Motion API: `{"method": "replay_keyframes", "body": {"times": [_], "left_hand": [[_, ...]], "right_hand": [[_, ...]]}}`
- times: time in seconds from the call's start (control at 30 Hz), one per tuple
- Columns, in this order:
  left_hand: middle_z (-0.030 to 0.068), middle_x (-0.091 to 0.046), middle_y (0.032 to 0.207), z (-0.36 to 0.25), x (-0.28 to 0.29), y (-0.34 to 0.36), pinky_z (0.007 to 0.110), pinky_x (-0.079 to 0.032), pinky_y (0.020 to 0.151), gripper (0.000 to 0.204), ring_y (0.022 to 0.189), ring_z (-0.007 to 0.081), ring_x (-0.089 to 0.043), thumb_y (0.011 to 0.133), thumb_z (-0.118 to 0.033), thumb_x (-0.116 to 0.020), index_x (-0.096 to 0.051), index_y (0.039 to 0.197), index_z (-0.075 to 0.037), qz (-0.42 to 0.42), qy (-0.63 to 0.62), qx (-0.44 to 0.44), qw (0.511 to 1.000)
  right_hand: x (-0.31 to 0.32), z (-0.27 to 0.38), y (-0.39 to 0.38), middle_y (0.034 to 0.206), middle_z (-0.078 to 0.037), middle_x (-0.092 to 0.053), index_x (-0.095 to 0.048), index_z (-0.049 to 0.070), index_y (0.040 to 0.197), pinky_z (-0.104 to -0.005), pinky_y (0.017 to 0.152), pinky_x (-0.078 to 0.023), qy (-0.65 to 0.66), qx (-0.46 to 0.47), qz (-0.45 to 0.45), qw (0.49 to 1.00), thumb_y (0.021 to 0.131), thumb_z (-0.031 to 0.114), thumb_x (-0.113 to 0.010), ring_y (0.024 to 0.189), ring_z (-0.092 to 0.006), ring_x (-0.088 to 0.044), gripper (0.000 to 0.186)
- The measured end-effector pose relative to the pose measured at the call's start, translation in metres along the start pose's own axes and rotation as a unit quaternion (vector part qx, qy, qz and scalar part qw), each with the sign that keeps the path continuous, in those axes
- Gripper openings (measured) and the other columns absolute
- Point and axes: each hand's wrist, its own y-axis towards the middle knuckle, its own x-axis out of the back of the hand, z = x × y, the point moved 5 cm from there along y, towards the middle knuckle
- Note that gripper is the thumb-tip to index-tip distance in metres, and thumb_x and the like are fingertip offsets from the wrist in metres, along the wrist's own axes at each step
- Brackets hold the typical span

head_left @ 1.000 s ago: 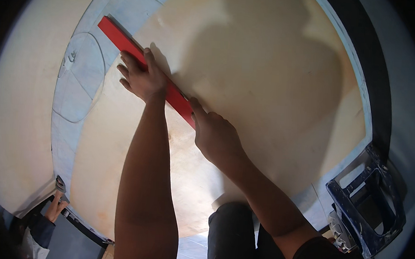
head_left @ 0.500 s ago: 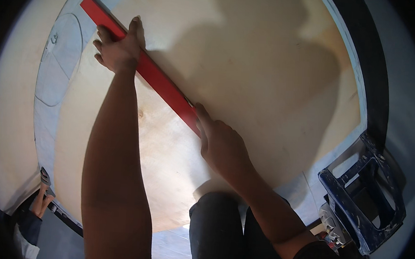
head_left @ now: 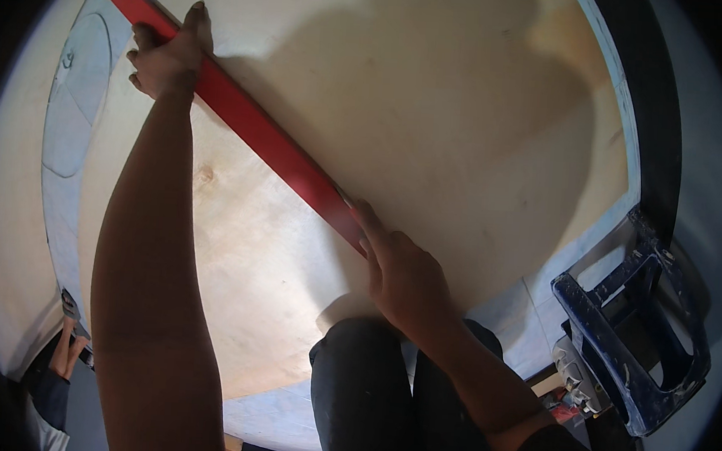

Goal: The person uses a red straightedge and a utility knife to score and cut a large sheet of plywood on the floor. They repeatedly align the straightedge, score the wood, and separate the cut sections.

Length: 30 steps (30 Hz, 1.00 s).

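Farther apart than a second ago, the left hand (head_left: 171, 61) and right hand (head_left: 411, 278) now span more of a long red bar (head_left: 255, 132), slanting across a pale wooden board (head_left: 249, 235). Nearer, the right is half curled at the bar's lower end, index finger along its edge; whether it grips anything, I cannot tell. The left lies across the bar near its upper end, fingers and thumb spread wide. Off to the right are a paint-flecked blue stool (head_left: 605, 356) and a pale bundle (head_left: 568, 358), its contents unclear. Another person's legs (head_left: 62, 348) show at lower left.
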Motion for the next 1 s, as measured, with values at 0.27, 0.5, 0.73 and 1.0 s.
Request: {"method": "replay_keyframes", "body": {"times": [0.27,0.5,0.73,1.0], "left_hand": [[0.0179,-0.064,0.146,0.011,-0.009,0.008,0.047,-0.025,0.127,0.116,0.146,0.0353,-0.048,0.069,-0.082,-0.076,-0.050,0.155,-0.007,-0.032,-0.013,-0.017,0.999],[0.0153,-0.076,0.129,0.016,-0.011,0.013,0.043,-0.049,0.115,0.107,0.124,0.0360,-0.071,0.061,-0.085,-0.081,-0.066,0.139,-0.013,-0.021,-0.010,0.011,1.000],[0.0139,-0.074,0.133,0.031,-0.019,0.032,0.042,-0.048,0.114,0.102,0.127,0.0328,-0.069,0.061,-0.084,-0.082,-0.068,0.135,-0.015,-0.001,-0.032,0.005,0.999],[0.0124,-0.072,0.135,0.032,-0.020,0.032,0.038,-0.047,0.114,0.098,0.127,0.0276,-0.066,0.067,-0.079,-0.084,-0.067,0.134,-0.010,0.031,-0.038,0.015,0.999]], "right_hand": [[0.005,-0.021,-0.033,0.087,-0.022,-0.068,-0.049,0.014,0.159,-0.0506,0.071,-0.060,-0.012,-0.011,-0.002,1.000,0.109,0.018,-0.059,0.077,-0.0418,-0.073,0.052],[0.004,-0.040,-0.058,0.089,-0.021,-0.069,-0.048,0.015,0.160,-0.0506,0.070,-0.062,-0.024,-0.029,0.013,0.999,0.108,0.016,-0.060,0.077,-0.0405,-0.074,0.054],[0.003,-0.047,-0.065,0.096,-0.022,-0.070,-0.047,0.015,0.161,-0.0506,0.071,-0.063,-0.002,-0.002,-0.015,1.000,0.106,0.014,-0.061,0.079,-0.0409,-0.075,0.056],[0.000,-0.050,-0.068,0.099,-0.022,-0.071,-0.046,0.012,0.161,-0.0510,0.072,-0.064,-0.033,-0.014,0.007,0.999,0.105,0.012,-0.062,0.082,-0.0413,-0.076,0.058]]}}
